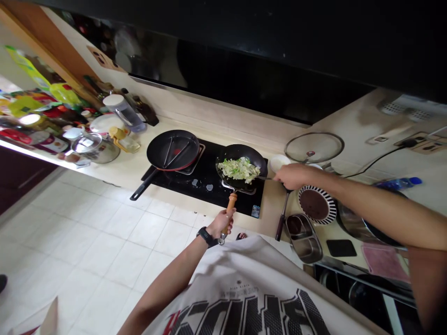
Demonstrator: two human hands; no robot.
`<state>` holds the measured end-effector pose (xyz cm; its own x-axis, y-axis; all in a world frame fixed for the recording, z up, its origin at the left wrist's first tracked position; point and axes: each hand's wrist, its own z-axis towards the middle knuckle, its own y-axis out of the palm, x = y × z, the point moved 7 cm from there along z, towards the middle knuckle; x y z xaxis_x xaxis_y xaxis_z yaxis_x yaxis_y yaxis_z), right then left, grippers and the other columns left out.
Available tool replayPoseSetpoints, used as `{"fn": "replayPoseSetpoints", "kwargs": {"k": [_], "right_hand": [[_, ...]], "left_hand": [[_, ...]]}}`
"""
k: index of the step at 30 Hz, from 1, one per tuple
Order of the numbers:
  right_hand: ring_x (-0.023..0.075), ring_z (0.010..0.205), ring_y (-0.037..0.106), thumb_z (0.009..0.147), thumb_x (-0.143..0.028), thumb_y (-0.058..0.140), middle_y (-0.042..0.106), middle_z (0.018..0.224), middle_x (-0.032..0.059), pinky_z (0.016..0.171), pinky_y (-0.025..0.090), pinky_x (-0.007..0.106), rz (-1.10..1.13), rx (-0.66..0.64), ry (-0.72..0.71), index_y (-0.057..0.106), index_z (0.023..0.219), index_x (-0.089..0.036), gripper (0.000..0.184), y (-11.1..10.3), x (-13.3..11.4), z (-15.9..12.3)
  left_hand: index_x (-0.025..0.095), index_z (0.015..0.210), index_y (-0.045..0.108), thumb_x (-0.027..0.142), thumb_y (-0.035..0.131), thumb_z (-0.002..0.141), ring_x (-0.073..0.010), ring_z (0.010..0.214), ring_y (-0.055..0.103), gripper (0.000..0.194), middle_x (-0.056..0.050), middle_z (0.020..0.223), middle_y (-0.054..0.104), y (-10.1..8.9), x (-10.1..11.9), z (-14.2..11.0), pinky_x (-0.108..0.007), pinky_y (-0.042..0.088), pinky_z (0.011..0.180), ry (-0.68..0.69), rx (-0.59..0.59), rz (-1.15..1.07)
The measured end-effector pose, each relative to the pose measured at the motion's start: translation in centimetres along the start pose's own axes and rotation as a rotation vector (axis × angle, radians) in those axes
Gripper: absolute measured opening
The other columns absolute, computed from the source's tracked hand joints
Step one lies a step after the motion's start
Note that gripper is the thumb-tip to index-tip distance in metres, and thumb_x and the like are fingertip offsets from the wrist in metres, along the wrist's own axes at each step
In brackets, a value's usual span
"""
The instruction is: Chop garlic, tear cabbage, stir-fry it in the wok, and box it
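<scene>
Fingers of the left hand (222, 222) are clasping the wok (257, 159) by its near handle (232, 202), seemingly steadying it, while those of the right hand (292, 177) are gripping perhaps a spatula (266, 178).

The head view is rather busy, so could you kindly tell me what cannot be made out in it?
In the head view:
Tool: far end hidden by the food, grip by the right hand.
Cooktop: partly hidden under the wok.
Shirt: cut off by the bottom edge.
Bottles: labels too small and blurred to read.
</scene>
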<state>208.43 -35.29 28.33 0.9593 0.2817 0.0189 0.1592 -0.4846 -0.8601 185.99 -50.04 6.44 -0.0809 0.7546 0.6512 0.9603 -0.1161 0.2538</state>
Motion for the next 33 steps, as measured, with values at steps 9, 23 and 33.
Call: {"fn": "replayPoseSetpoints", "kwargs": {"k": [9, 23, 33], "right_hand": [[0.0264, 0.108, 0.07, 0.099, -0.02, 0.048, 0.073, 0.12, 0.0175, 0.091, 0.051, 0.033, 0.006, 0.175, 0.043, 0.05, 0.153, -0.019, 0.054, 8.2, 1.5, -0.7], [0.0048, 0.043, 0.047, 0.103, -0.027, 0.051, 0.057, 0.069, -0.0044, 0.042, 0.033, 0.015, 1.009, -0.075, 0.24, 0.052, 0.14, -0.016, 0.039, 8.2, 5.4, 9.0], [0.0029, 0.039, 0.029, 0.103, -0.024, 0.045, 0.052, 0.069, -0.0049, 0.037, 0.019, 0.016, 0.974, -0.389, -0.035, 0.057, 0.136, -0.016, 0.036, 5.2, 3.0, 11.4]], "left_hand": [[0.024, 0.08, 0.04, 0.068, 0.067, 0.082, -0.0062, 0.038, 0.037, 0.052, 0.008, 0.056, 0.044, 0.0, 0.0, 0.0, -0.02, 0.028, 0.039, 0.001, 0.002, -0.009], [0.024, 0.082, 0.042, 0.071, 0.066, 0.081, -0.0067, 0.037, 0.037, 0.053, 0.009, 0.054, 0.045, -0.3, 0.2, -0.1, -0.02, 0.03, 0.038, 0.006, 0.009, 0.022], [0.023, 0.075, 0.042, 0.068, 0.071, 0.08, -0.0074, 0.035, 0.039, 0.054, 0.007, 0.05, 0.045, -2.2, 1.7, -1.3, -0.02, 0.031, 0.036, -0.047, -0.005, 0.083]]}}
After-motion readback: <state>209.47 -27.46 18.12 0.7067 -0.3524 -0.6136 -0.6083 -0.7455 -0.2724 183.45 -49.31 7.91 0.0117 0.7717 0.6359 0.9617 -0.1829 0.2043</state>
